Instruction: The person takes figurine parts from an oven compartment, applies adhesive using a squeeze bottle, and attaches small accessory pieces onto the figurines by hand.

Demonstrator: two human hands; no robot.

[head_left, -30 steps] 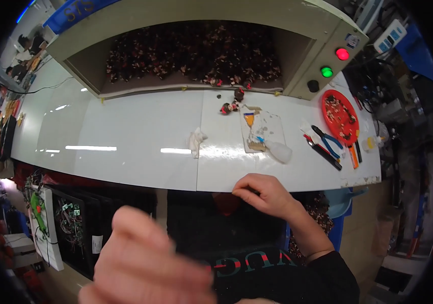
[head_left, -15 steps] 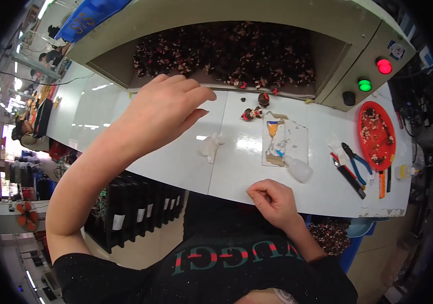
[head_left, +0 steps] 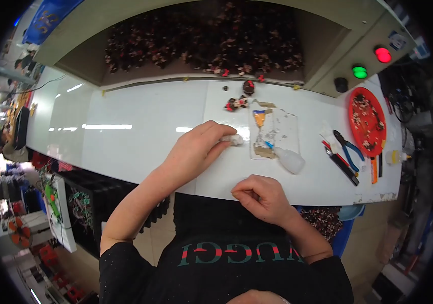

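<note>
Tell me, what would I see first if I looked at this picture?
Probably the bright red tray of tiny bits at the right of the white table, with the red light and green light behind it. In the middle, the left hand pinches a small white wad beside a glue bottle.

Left hand (head_left: 199, 149) on a white wad (head_left: 233, 139) (right hand (head_left: 260, 196) fisted at the white table's (head_left: 125, 131) edge).

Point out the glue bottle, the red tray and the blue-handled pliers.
glue bottle (head_left: 290, 160): head view, on its white body.
red tray (head_left: 354, 107): head view, on its left rim.
blue-handled pliers (head_left: 348, 147): head view, on the blue handles.
</note>
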